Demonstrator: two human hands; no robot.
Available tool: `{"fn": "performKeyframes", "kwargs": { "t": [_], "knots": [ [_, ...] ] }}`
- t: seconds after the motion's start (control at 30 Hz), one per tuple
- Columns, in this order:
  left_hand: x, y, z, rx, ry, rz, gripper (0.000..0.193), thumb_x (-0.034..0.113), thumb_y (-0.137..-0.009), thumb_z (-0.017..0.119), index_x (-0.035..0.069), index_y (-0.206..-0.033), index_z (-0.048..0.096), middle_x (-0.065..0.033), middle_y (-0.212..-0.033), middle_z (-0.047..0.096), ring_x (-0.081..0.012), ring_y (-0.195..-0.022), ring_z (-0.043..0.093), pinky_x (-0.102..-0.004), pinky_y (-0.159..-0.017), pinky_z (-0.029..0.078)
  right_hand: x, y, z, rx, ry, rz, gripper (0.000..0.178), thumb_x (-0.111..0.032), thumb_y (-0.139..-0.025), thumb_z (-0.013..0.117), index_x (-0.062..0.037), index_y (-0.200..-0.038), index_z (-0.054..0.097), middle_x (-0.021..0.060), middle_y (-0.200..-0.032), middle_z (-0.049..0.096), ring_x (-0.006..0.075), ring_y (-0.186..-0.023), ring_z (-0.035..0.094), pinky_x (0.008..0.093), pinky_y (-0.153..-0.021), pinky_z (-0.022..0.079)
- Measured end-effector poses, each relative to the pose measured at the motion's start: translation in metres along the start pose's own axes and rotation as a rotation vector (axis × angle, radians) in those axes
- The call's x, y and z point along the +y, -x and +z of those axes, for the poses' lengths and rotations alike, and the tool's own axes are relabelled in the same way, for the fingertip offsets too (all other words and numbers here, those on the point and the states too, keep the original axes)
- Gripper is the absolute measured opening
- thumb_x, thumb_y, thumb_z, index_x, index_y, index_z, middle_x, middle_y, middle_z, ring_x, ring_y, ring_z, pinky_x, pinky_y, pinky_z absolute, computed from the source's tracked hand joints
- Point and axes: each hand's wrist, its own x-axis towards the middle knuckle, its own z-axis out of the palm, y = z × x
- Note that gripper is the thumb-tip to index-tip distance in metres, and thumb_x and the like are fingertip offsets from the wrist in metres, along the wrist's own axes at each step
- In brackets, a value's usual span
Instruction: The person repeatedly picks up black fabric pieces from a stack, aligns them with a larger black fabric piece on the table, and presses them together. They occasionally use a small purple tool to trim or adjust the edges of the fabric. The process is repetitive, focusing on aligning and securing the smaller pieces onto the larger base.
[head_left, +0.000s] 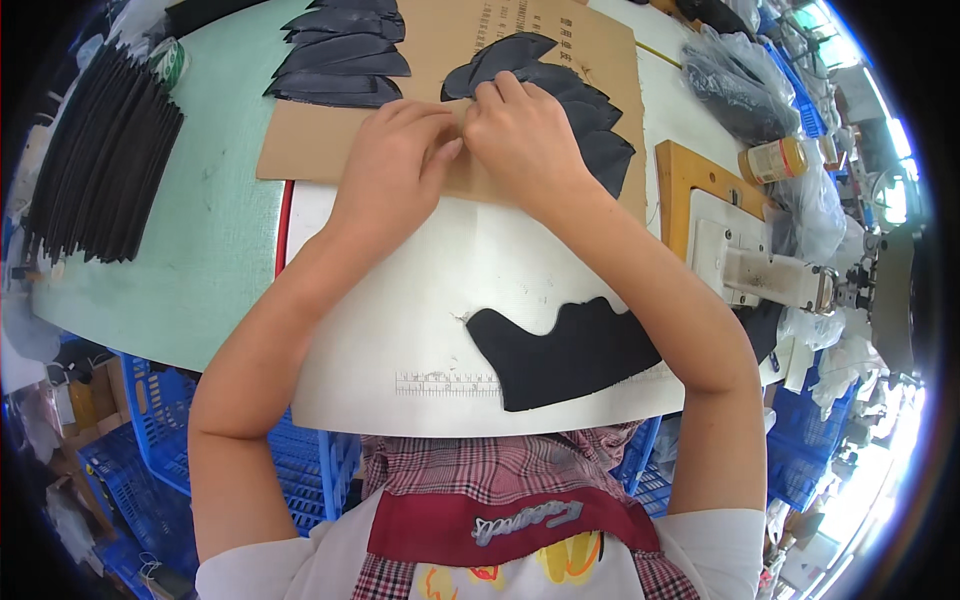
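Observation:
My left hand (396, 155) and my right hand (525, 135) meet over a sheet of brown cardboard (330, 140), fingertips close together. The right fingers are bent into a pinch at the near left edge of a fanned stack of black curved fabric pieces (600, 150). My left fingers are curled, with the thumb pointing at the right hand. What either hand holds is hidden between the fingers. Left of the hands, several more black pieces (340, 55) lie overlapped on the cardboard. A larger black cut piece (560, 355) lies flat nearer me, partly under my right forearm.
A long row of black pieces (105, 150) lies on the green table (215, 230) at left. At right stand a sewing machine (765, 275) with a wooden-edged bed and a lidded jar (773, 160). Printed ruler marks (440, 384) cross the white table; blue crates (300, 470) stand below.

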Motion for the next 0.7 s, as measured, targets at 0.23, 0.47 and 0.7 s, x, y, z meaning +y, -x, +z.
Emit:
{"fn": "performKeyframes", "kwargs": {
  "t": [0.23, 0.47, 0.7],
  "knots": [
    [0.0, 0.002, -0.001, 0.038, -0.021, -0.006, 0.024, 0.011, -0.09, 0.059, -0.002, -0.109, 0.064, -0.0138, -0.113, 0.063, -0.0319, -0.114, 0.053, -0.0403, -0.099, 0.041, 0.02, 0.002, 0.002, 0.043, -0.425, 0.394, 0.009, -0.01, -0.07, 0.064, -0.0027, -0.07, 0.068, 0.0092, -0.067, 0.062, 0.0261, -0.071, 0.064, 0.0392, -0.065, 0.051],
    [0.003, -0.006, 0.009, 0.068, -0.029, 0.052, 0.025, 0.008, -0.086, 0.06, -0.003, -0.108, 0.064, -0.0139, -0.113, 0.062, -0.0316, -0.112, 0.052, -0.0409, -0.098, 0.04, 0.052, 0.003, 0.011, -0.145, -0.934, 0.667, 0.021, -0.015, -0.076, 0.067, 0.0013, -0.087, 0.072, 0.0126, -0.072, 0.068, 0.0199, -0.065, 0.065, 0.0306, -0.066, 0.052],
    [0.005, -0.017, 0.015, 0.002, -0.333, 0.218, 0.042, 0.012, -0.087, 0.061, 0.001, -0.127, 0.054, -0.0123, -0.131, 0.052, -0.0308, -0.123, 0.045, -0.0431, -0.106, 0.034, 0.05, 0.005, 0.022, -0.085, -0.999, 0.626, 0.019, -0.016, -0.075, 0.069, 0.0012, -0.083, 0.072, 0.0139, -0.071, 0.068, 0.0236, -0.066, 0.065, 0.032, -0.067, 0.052]
  ]
}}
